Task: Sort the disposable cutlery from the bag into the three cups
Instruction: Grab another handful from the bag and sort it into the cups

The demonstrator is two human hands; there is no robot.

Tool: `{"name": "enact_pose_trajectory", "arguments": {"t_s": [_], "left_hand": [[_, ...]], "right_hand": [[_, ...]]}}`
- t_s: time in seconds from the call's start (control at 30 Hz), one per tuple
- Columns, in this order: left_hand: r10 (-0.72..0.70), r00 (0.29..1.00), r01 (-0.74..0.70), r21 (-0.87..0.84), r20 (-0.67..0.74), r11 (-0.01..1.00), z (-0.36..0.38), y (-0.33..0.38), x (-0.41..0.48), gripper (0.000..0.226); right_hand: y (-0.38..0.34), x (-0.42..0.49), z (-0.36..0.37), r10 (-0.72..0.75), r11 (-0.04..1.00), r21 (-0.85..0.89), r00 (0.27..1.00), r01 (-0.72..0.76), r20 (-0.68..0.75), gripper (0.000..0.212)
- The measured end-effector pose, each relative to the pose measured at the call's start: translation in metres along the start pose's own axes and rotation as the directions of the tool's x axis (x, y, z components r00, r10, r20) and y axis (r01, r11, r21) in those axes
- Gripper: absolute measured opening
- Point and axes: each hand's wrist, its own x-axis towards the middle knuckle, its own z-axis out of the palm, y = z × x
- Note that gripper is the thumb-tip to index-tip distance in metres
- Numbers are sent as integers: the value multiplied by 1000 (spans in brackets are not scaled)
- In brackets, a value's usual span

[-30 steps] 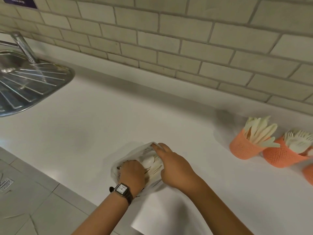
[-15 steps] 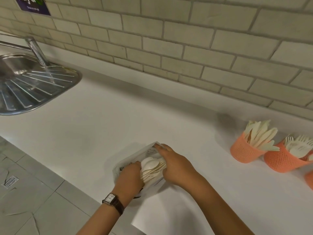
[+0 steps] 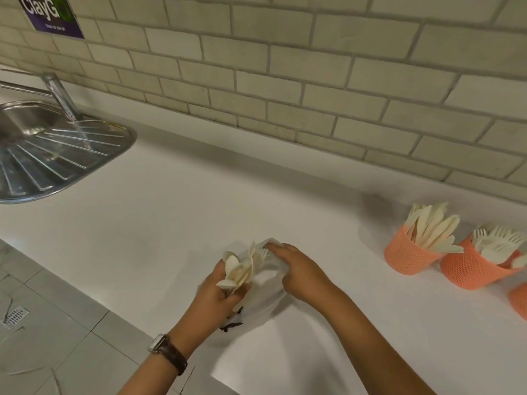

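Observation:
A clear plastic bag point(image 3: 263, 292) lies near the front edge of the white counter point(image 3: 199, 206). My left hand point(image 3: 216, 295) grips a bunch of cream spoons point(image 3: 238, 270), lifted just out of the bag's mouth. My right hand point(image 3: 299, 270) presses on the bag's far end and holds it down. At the right stand three orange mesh cups: one with knives point(image 3: 407, 256), one with forks point(image 3: 473, 266), and a third point(image 3: 520, 300) cut off by the frame edge.
A steel sink with drainboard point(image 3: 57, 155) and a tap point(image 3: 61, 95) sit at the far left. A tiled wall point(image 3: 285, 67) runs behind the counter. Grey floor tiles point(image 3: 42, 337) lie below the counter's front edge.
My left hand has drawn the bunch of spoons out of the bag and raised it to the left. My right hand stays on the bag. The view has tilted up slightly.

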Motion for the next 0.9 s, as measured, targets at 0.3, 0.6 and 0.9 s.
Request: {"name": "enact_pose_trajectory", "arguments": {"t_s": [0.3,0.6,0.9], "left_hand": [[-153,987,82,-701,-39,709,-9,60,22,19],[41,778,458,-611,627,645,89,127,16,26],[52,646,375,-376,762,848,203,180,-20,10]], "right_hand": [[0,-27,-11,-53,995,60,940,77,-336,36],[8,-127,-66,370,702,684,720,198,-587,27],[78,-223,-114,583,622,749,503,229,-638,8]]}}
